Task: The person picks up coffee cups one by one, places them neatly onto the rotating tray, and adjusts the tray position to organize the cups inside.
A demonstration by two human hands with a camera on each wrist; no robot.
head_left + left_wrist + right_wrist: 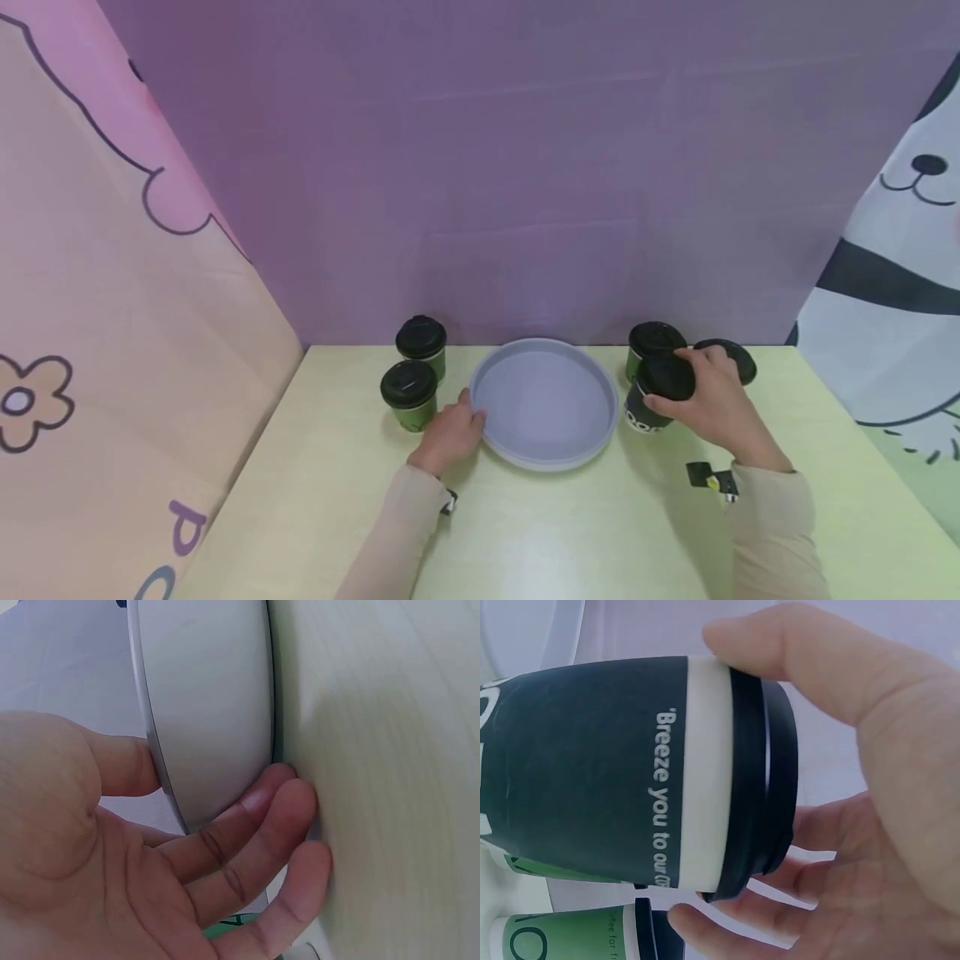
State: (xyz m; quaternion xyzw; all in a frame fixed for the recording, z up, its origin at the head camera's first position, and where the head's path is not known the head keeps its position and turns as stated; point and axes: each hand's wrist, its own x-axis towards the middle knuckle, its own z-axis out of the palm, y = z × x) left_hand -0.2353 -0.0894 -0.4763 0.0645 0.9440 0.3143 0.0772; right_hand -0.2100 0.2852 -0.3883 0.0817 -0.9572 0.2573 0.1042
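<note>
The surface [555, 542] carries the tray [545, 400], its left edge gripped by the left hand [450, 432]. Just right of the tray, the right hand [717, 406] grasps the dark cup [647, 412], near upright, by its lid [663, 375].

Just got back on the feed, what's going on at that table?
A person's left hand grips the left edge of a round gray tray, while the right hand holds a dark paper cup near its lidded top, right of the tray. Two lidded green cups stand left of the tray; another green cup stands behind the dark one.
</note>
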